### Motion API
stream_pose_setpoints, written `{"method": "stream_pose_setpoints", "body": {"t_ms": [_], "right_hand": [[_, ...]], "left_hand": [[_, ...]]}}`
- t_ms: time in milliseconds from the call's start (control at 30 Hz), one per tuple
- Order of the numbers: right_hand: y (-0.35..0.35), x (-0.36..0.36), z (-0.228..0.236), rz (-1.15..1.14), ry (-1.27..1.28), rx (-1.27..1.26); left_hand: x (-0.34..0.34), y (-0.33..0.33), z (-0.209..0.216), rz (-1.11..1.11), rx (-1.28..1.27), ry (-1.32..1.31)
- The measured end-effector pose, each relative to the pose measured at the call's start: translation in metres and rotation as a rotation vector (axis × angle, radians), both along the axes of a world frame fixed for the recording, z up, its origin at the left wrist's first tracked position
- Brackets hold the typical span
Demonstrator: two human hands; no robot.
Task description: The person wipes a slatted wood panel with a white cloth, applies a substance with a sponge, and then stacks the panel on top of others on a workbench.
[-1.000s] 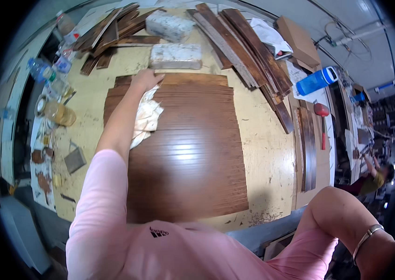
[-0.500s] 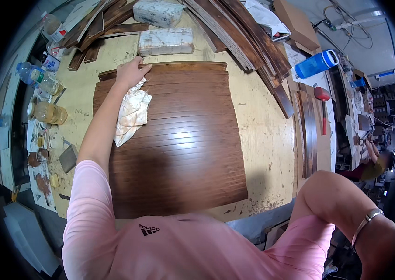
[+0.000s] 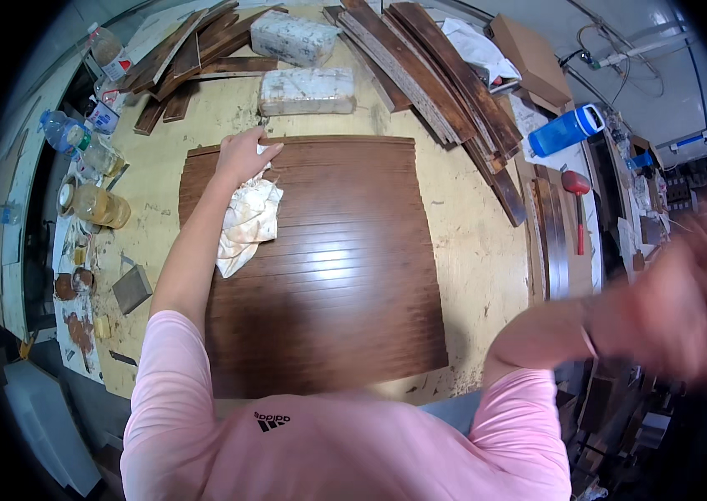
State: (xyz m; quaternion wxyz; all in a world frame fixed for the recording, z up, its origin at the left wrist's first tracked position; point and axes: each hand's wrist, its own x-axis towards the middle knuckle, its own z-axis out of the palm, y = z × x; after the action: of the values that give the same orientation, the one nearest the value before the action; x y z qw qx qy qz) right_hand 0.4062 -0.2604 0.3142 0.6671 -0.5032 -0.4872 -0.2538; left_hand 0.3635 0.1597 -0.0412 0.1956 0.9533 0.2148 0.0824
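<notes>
A panel of dark brown wooden slats (image 3: pixel 345 225), laid edge to edge, lies in front of me with a glossy sheen. My left hand (image 3: pixel 245 157) is at its far edge, near the left corner, closed around the upper end of a stained white rag (image 3: pixel 249 221). The rest of the rag drapes over the slats beneath my wrist. Off to the right, away from the panel, my right hand (image 3: pixel 675 292) is raised. Motion smears its fingers, so whether it holds anything cannot be made out.
Two wrapped blocks (image 3: pixel 308 90) sit beyond the panel, between piles of dark boards (image 3: pixel 429 75). Bottles (image 3: pixel 99 205) line the left side, near a grey scraper-like plate (image 3: pixel 131 289). On the right are a blue water bottle (image 3: pixel 566 131), a red mallet (image 3: pixel 575 184) and more slats (image 3: pixel 550 234).
The farthest slat, raised and uneven before, now lies level with the others. My right arm has swung up, bringing the blurred hand into view. My left hand stays at the far edge.
</notes>
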Motion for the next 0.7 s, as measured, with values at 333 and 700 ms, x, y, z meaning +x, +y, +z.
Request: {"method": "stream_pose_setpoints", "body": {"t_ms": [333,700], "right_hand": [[0.142,0.145,-0.333,-0.461,0.102,-1.338],[0.152,0.123,-0.358,-0.67,0.013,-1.353]], "left_hand": [[-0.064,-0.033,0.05,-0.12,-0.269,-0.263],[-0.066,-0.098,0.035,-0.175,-0.162,-0.518]]}}
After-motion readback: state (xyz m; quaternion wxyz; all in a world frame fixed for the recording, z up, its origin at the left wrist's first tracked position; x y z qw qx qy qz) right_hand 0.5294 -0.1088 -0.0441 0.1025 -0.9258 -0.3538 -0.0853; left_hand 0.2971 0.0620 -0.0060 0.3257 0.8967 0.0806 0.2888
